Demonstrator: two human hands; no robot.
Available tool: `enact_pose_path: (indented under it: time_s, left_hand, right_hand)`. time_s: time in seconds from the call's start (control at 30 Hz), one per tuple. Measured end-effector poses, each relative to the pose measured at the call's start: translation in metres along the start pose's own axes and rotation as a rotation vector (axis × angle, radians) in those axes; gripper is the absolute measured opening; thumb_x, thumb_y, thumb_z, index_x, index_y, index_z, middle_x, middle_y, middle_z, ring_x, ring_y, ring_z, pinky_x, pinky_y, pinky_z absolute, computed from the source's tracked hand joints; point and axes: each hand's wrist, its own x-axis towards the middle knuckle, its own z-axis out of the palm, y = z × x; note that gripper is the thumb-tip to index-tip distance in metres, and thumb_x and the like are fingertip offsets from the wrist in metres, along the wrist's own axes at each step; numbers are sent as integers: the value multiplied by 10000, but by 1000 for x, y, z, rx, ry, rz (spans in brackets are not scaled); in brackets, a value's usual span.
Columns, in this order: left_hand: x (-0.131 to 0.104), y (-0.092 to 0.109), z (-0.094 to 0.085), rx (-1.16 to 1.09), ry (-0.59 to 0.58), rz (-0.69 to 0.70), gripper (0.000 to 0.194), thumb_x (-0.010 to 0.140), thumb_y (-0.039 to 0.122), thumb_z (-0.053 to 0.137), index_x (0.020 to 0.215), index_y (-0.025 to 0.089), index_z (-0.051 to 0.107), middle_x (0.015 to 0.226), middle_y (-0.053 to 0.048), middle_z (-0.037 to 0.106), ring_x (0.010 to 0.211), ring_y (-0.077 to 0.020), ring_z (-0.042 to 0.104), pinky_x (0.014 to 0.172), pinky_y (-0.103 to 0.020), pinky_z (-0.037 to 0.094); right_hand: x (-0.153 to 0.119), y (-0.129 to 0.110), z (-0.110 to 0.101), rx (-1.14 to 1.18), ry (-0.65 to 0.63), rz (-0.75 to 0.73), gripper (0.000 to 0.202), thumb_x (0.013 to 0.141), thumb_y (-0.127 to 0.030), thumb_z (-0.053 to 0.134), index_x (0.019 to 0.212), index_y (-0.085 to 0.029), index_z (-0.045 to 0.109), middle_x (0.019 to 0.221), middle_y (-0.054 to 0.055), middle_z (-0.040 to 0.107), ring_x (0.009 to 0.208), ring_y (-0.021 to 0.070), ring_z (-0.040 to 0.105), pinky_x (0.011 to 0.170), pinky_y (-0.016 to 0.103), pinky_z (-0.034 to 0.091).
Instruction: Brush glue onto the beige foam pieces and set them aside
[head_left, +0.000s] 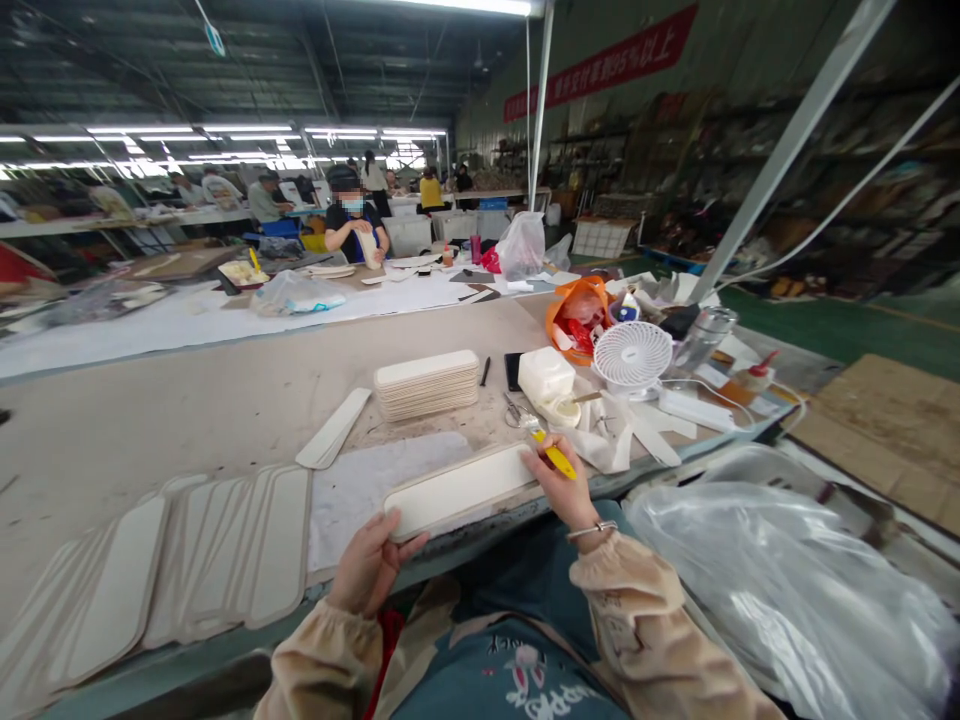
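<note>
A long cream-coloured panel with rounded ends (459,488) lies across a pale sheet at the table's front edge. Its left end is gripped by my left hand (372,560), thumb on top. My right hand (561,482) is closed around a yellow-handled brush (556,456), its fingers at the panel's right end. Behind the panel stands a neat stack of similar panels (427,385). Fanned-out panels (225,550) cover the table to the left, and narrow pieces (334,430) lie between them and the stack.
A white fan (632,356), an orange bag (579,318), a white container (546,374), a black phone (514,371) and scissors (517,412) stand or lie at the right. Clear plastic (795,590) fills the right foreground. A person (355,225) works across the table.
</note>
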Motion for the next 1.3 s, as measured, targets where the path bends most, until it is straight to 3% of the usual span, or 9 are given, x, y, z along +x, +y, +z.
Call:
enact_pose_path:
  time_s: [0.1,0.23,0.4,0.77,1.07,1.3]
  left_hand:
    - [1,0,0,-11,-3,12,298,817,155,609,1114,135,608,1128,-101,665,982,-217,654,734,-327,624]
    - [3,1,-1,-41,-9,26,336,835,171,594,1168,132,584,1138,-120,660,1012,-236,644,777,-358,613]
    - [4,-1,-3,-47,-7,38,331,843,161,586,1172,137,584,1178,-118,644,1042,-241,630,787,-366,610]
    - [7,-2,-5,-63,7,41,314,848,141,578,1161,123,599,1178,-130,645,1031,-237,637,825,-382,598]
    - [10,-3,-2,-43,-1,32,277,854,136,571,1126,119,615,1168,-122,650,995,-218,647,813,-376,602]
    - [9,-4,0,-44,7,29,269,855,134,564,1119,120,616,1154,-122,655,976,-211,651,788,-355,608]
  right_hand:
    - [1,-1,-1,65,-20,34,345,715,-368,721,871,-248,438,721,-46,458,567,113,435,520,255,435]
    - [1,-2,-1,159,-91,185,429,663,-378,770,905,-259,436,783,-46,462,606,116,475,511,272,523]
    - [0,0,4,181,-69,292,463,613,-417,799,866,-259,446,696,-72,409,564,103,433,471,282,558]
    - [4,8,9,84,-47,266,411,630,-440,763,853,-264,465,661,-68,410,553,115,421,492,266,532]
    - [3,15,3,-7,-59,135,315,700,-385,707,854,-249,468,700,-53,420,569,113,410,515,237,444]
    - [3,13,2,14,-62,157,346,692,-421,708,856,-254,454,709,-51,443,570,124,432,546,265,453]
